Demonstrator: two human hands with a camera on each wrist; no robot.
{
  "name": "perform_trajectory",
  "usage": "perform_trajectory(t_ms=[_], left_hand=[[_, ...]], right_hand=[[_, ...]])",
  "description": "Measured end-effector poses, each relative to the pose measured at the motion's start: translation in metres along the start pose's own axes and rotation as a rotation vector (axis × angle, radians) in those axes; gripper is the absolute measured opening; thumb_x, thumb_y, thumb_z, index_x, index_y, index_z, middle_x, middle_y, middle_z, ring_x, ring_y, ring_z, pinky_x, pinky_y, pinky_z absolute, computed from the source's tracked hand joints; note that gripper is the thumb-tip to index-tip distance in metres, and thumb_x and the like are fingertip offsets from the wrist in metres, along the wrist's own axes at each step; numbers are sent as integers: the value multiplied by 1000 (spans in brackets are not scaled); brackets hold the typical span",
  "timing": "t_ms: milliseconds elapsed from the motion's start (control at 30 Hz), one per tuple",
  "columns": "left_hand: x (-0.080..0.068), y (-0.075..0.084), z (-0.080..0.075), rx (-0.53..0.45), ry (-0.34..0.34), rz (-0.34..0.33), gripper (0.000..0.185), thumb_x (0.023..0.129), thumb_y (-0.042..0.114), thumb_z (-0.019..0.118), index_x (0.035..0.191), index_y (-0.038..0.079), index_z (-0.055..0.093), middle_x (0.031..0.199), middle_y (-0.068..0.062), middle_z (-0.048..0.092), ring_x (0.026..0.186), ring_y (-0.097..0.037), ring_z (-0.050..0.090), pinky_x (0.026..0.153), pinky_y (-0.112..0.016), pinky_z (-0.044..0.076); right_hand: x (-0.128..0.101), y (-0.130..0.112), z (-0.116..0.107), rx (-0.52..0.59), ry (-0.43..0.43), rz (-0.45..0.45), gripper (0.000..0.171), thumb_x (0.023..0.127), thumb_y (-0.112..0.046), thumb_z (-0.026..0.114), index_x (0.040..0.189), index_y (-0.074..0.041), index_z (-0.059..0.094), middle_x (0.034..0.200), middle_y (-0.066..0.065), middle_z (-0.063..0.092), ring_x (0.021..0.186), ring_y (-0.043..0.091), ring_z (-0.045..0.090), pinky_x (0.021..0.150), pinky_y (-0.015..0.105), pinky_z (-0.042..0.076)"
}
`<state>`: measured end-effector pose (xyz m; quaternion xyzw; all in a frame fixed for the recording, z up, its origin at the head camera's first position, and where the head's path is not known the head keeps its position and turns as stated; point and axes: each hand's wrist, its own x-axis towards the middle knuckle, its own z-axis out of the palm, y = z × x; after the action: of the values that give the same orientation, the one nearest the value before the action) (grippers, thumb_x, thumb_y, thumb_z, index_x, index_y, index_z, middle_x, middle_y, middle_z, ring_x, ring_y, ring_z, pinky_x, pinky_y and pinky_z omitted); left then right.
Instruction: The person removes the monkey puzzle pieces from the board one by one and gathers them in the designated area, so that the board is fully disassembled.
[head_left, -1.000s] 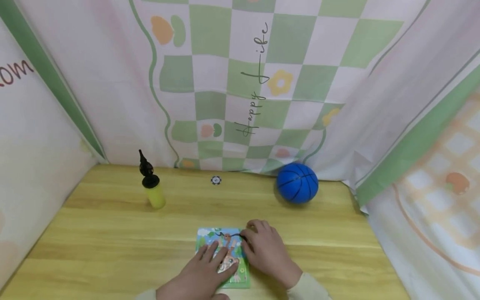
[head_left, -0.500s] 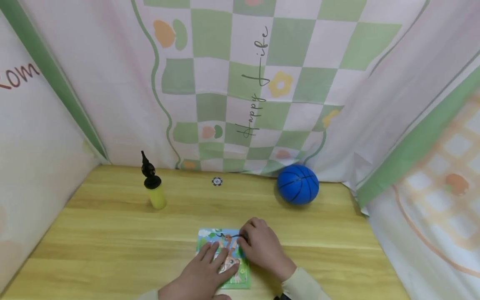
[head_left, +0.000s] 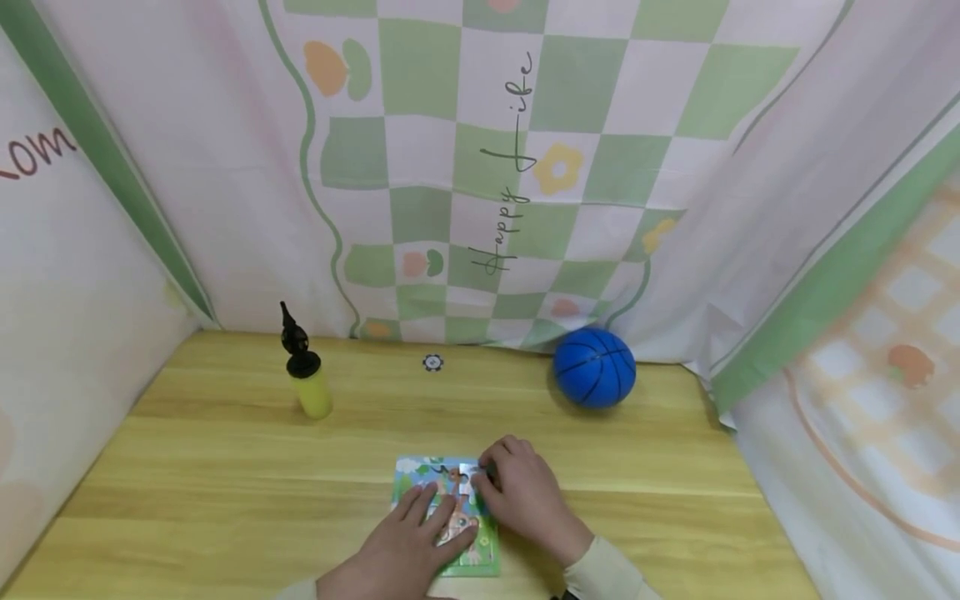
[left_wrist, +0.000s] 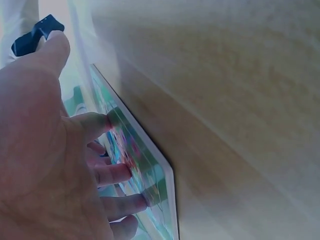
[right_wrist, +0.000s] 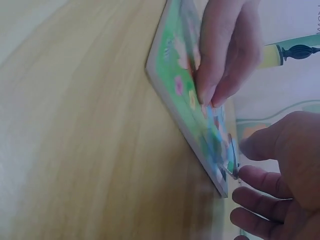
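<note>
A picture jigsaw puzzle (head_left: 489, 560) with a green and blue border lies flat at the near middle of the table. Spread over its lower left part, my left hand (head_left: 405, 537) presses the pieces with its fingertips; the left wrist view shows those fingers (left_wrist: 112, 174) on the picture. At the upper right corner, my right hand (head_left: 525, 496) pinches a puzzle piece (right_wrist: 231, 162) between thumb and forefinger. That piece stands tilted up from the board in the right wrist view. Much of the picture is hidden under the hands.
A yellow pump (head_left: 311, 392) with a black top stands at the back left of the wooden table (head_left: 225, 475). A round black-and-white chip (head_left: 432, 362) lies near the back edge. Right of it rests a blue ball (head_left: 595, 368), close to the hanging cloth (head_left: 420, 150).
The piece in my right hand has tilted up, and its surface now shows bright at the upper right of the puzzle. The right hand shifted slightly left; my left hand has stayed put.
</note>
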<state>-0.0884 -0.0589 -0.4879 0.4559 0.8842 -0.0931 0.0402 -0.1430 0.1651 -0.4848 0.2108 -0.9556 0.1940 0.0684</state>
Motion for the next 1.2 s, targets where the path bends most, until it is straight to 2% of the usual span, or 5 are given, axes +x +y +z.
perform_trajectory(t_ms=[200, 433, 533, 900, 1200], left_hand=[[-2, 0, 1, -21, 2, -2, 96, 83, 91, 17, 161, 36, 29, 162, -11, 32, 145, -41, 30, 113, -52, 34], [-3, 1, 1, -39, 14, -11, 96, 83, 91, 22, 161, 35, 29, 162, -13, 31, 145, -43, 29, 113, -53, 34], [-5, 1, 1, -65, 21, -17, 97, 83, 91, 24, 161, 34, 30, 161, -14, 32, 145, -44, 30, 113, -54, 33], [-9, -1, 2, -155, 24, -25, 99, 81, 92, 24, 160, 33, 32, 163, -14, 30, 148, -42, 25, 114, -55, 31], [-5, 0, 1, -177, 61, -10, 98, 83, 91, 23, 160, 31, 33, 163, -16, 29, 147, -43, 25, 114, -56, 32]], right_hand=[[0, 0, 2, 99, 0, 53, 11, 92, -24, 77, 98, -18, 70, 92, -10, 64, 83, 9, 57, 72, 33, 52], [7, 15, -3, 561, -34, 232, 6, 96, -16, 73, 101, -13, 72, 88, -7, 66, 81, 13, 62, 72, 29, 54], [4, 38, -19, 639, -67, 295, 12, 95, -17, 74, 103, -9, 73, 90, -3, 70, 83, 17, 64, 72, 30, 54], [-56, 192, -94, 483, -141, 589, 36, 97, -28, 71, 119, 1, 71, 109, 8, 71, 96, 18, 61, 78, 30, 50], [-64, 207, -106, 427, -168, 588, 37, 97, -32, 71, 119, -2, 72, 113, 10, 70, 103, 22, 61, 84, 34, 50]])
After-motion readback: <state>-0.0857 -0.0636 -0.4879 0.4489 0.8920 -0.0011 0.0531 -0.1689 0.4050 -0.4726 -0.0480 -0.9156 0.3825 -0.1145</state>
